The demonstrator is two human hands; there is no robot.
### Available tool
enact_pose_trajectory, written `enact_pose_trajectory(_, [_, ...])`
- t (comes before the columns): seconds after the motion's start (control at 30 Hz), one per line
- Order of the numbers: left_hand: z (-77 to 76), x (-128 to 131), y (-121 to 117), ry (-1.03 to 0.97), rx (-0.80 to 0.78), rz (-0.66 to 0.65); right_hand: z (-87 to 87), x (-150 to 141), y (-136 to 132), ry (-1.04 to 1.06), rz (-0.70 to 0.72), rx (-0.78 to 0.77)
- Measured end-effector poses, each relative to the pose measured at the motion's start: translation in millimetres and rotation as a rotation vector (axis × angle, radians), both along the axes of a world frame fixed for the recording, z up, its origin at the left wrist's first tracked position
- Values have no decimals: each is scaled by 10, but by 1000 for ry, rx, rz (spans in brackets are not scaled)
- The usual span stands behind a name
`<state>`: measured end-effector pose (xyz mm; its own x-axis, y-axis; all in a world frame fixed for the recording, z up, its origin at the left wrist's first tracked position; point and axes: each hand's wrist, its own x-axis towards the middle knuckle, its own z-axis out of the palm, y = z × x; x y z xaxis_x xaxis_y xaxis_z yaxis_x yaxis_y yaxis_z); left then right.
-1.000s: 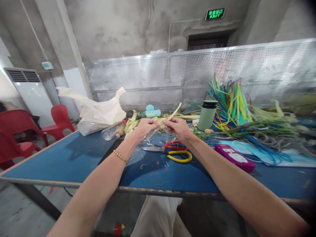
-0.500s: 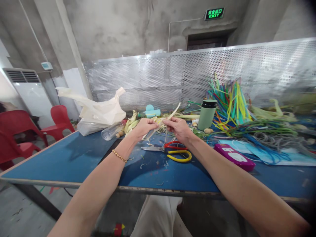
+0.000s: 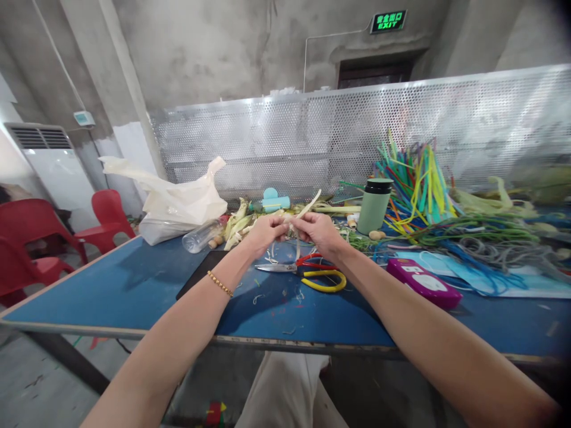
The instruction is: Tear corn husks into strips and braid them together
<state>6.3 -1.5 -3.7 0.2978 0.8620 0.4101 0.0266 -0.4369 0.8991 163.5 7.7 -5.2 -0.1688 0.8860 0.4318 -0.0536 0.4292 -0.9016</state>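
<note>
Pale strip (image 3: 308, 204) between your hands is pinched by your right hand (image 3: 319, 233), fingers closed on it. Your left hand (image 3: 268, 232) has its fingertips together beside it, their grip unclear; scissors (image 3: 276, 268) lie on the blue table (image 3: 151, 291) just below.

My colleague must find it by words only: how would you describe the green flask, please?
Find the blue table before the perforated metal screen. Beyond the right hand, just left of the coloured strips, stands the green flask. It alone there has a black lid.
</note>
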Motion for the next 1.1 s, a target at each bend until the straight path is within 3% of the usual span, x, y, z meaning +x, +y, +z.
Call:
enact_pose_trajectory(0.2, [-42, -37, 73, -117, -46, -8, 34, 35, -10, -55, 114, -174])
enact_pose_trajectory(0.5, [-39, -39, 68, -107, -79, -53, 0, 19, 15, -150, -47, -2])
enact_pose_trajectory(1.1, [-51, -49, 80, -136, -87, -32, 14, 5, -17, -205, -82, 97])
